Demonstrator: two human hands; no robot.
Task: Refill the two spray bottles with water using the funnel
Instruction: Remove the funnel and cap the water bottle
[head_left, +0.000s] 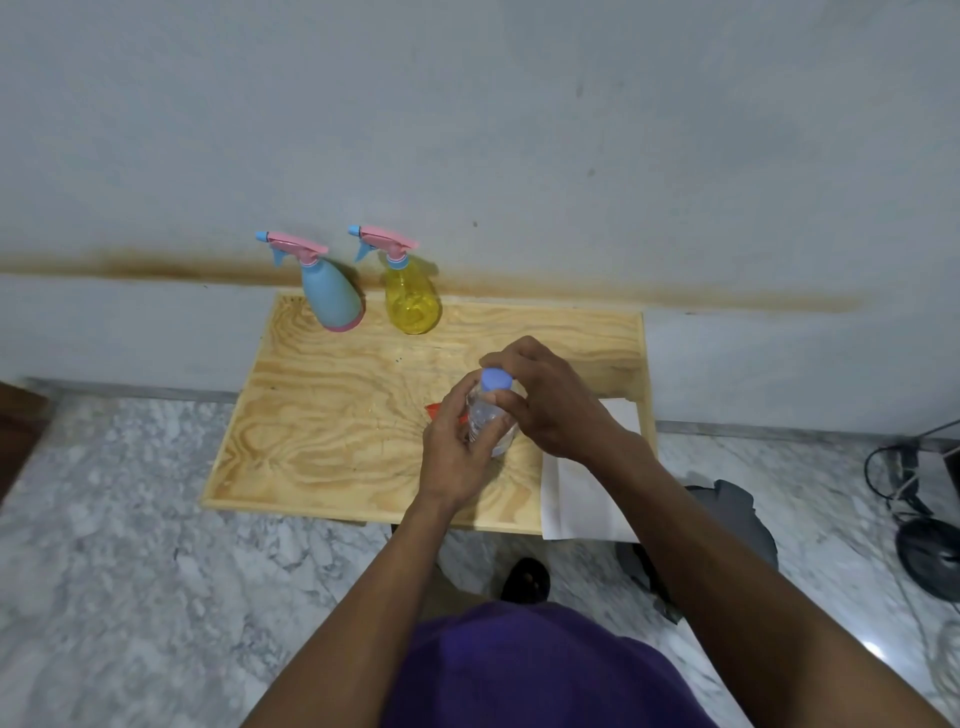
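Observation:
A blue spray bottle (330, 296) and a clear yellow spray bottle (411, 301), both with pink trigger heads screwed on, stand at the back of the wooden table (332, 415). My left hand (457, 447) grips the body of a clear plastic water bottle (485, 415) held above the table. My right hand (545, 400) curls its fingers round the bottle's blue cap (496, 379). A red-orange funnel (434, 409) lies on the table, mostly hidden behind my left hand.
A white sheet of paper (576, 493) lies at the table's right front corner. The table stands against a grey wall on a marble floor. Dark cables and a round black object (930, 556) lie on the floor at the right.

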